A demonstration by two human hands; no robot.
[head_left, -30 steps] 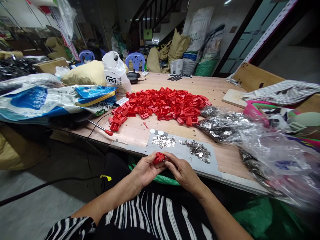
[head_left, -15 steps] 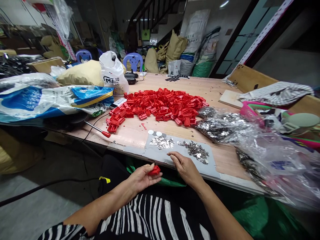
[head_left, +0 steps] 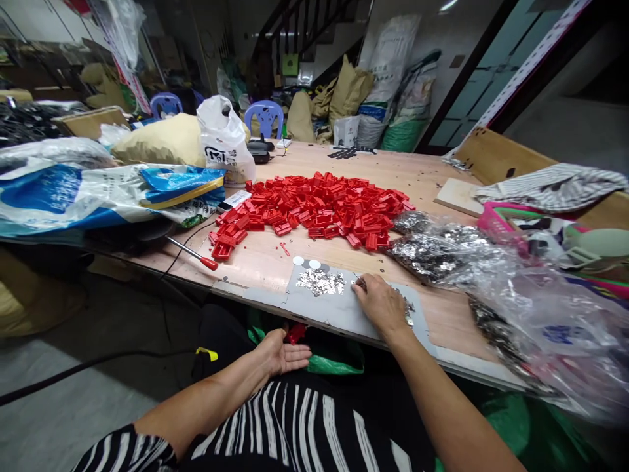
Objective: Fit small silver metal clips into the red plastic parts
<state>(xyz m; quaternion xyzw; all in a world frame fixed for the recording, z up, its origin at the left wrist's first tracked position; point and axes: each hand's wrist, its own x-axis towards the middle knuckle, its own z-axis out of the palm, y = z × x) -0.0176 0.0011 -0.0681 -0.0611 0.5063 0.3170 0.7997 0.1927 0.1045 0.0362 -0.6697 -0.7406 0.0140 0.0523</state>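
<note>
Red part (head_left: 296,333) beside spread left hand (head_left: 279,353) | right hand (head_left: 381,303) over metal pieces (head_left: 409,309), pinch unclear | best picked up singly

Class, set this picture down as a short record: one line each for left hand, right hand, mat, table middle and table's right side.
Left hand: palm up below the table edge; red part at its thumb side, grip unclear
Right hand: over darker metal pieces, partly hiding them
Mat: grey, bearing shiny metal pieces and the darker ones
Table middle: heap of red parts
Right side: clear plastic bags, metal pieces inside
</note>
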